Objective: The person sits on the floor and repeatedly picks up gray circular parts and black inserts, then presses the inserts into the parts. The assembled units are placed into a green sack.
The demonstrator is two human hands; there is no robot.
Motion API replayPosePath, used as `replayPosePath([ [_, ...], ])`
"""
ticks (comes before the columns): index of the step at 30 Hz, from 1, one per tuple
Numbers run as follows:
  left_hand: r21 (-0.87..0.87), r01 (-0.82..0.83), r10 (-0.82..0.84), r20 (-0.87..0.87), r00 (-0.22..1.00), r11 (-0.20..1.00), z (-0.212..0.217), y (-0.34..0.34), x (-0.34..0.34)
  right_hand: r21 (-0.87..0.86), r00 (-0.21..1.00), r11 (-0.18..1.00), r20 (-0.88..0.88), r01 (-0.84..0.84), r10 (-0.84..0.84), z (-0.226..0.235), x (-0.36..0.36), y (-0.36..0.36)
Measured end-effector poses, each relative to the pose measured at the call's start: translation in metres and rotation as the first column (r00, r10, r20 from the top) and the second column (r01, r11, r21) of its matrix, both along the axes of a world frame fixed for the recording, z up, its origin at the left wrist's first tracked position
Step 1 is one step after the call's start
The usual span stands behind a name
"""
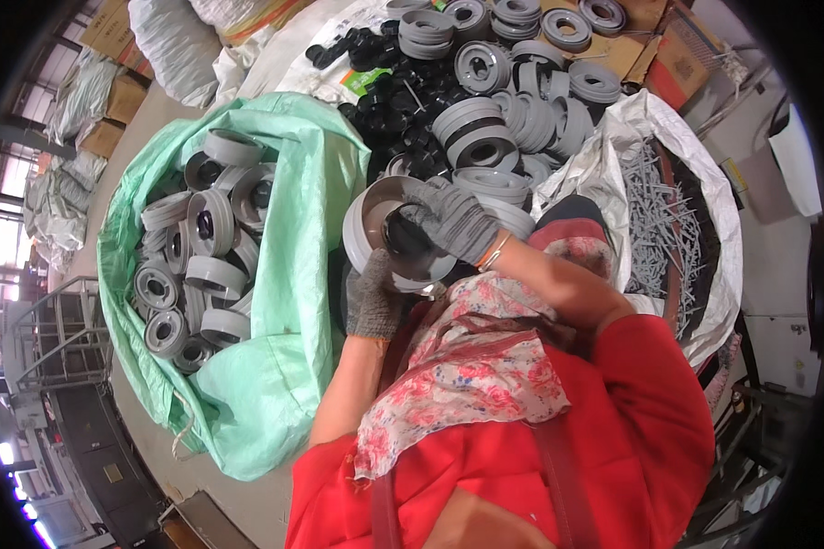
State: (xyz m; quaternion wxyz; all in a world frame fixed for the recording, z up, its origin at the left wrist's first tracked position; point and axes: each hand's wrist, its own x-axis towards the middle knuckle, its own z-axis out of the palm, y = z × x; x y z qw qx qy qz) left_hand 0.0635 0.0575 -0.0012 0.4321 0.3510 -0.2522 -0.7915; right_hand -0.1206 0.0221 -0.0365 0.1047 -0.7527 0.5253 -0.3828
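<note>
I hold a grey plastic wheel (368, 220) in front of my chest. My left hand (373, 297), in a grey knit glove, grips its lower rim. My right hand (453, 220), also gloved, presses a black round insert (407, 245) into the wheel's hollow centre. Just beyond the wheel lies a pile of loose grey wheels (499, 110) and a heap of small black round parts (389, 87).
A green sack (302, 183) at my left holds several assembled grey wheels with black centres. A white sack (705, 210) at my right holds grey pins (655, 215). Cardboard boxes (682, 55) and filled white bags (169, 41) lie at the back. A metal stair is at far left.
</note>
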Motion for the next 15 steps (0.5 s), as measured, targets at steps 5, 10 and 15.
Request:
replayPosePath([
  [5, -0.138, 0.019, 0.001, 0.145, 0.989, 0.99, 0.012, 0.006, -0.002, 0.297, 0.989, 0.947, -0.044, -0.122, 0.141, 0.038, 0.0, 0.019],
  [10, -0.183, 0.101, -0.067, 0.181, 0.981, 0.978, 0.011, 0.002, 0.004, 0.268, 0.962, 0.942, -0.125, -0.202, 0.242, 0.034, -0.003, 0.015],
  [15, 0.008, 0.138, -0.138, 0.033, 0.99, 0.99, 0.014, -0.01, 0.009, 0.005, 0.884, 0.913, -0.249, -0.407, 0.395, 0.031, -0.008, 0.011],
])
